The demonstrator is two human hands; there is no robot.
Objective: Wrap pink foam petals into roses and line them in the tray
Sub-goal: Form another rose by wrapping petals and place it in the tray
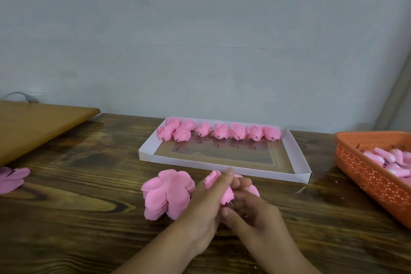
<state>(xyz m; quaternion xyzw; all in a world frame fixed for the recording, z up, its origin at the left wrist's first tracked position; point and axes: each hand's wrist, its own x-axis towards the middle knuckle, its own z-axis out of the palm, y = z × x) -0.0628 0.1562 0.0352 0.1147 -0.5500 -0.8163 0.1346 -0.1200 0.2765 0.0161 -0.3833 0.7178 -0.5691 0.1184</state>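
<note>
Hands, at 6 o'clock, nearest. Left hand (211, 200) curls round a half-wrapped rose (224, 196), thumb and fingers pinching the petals closed; right hand (251, 213) grips its base, where a thin stem pin shows, likely steadying it for wrapping.
Petal stack (166, 193), flat on the bench (77, 218), just beside the left hand at 9 o'clock: within reach for the next layer.
Tray (224, 165), white, at 12 o'clock: nine finished roses (220, 131) line its far wall, stems toward the near side; the front half lies open for another row.
Basket (364, 176), orange, at 3 o'clock, holds pink pieces; its corner stands well apart from the tray.
Loose petal (11, 179), far at 9 o'clock.
</note>
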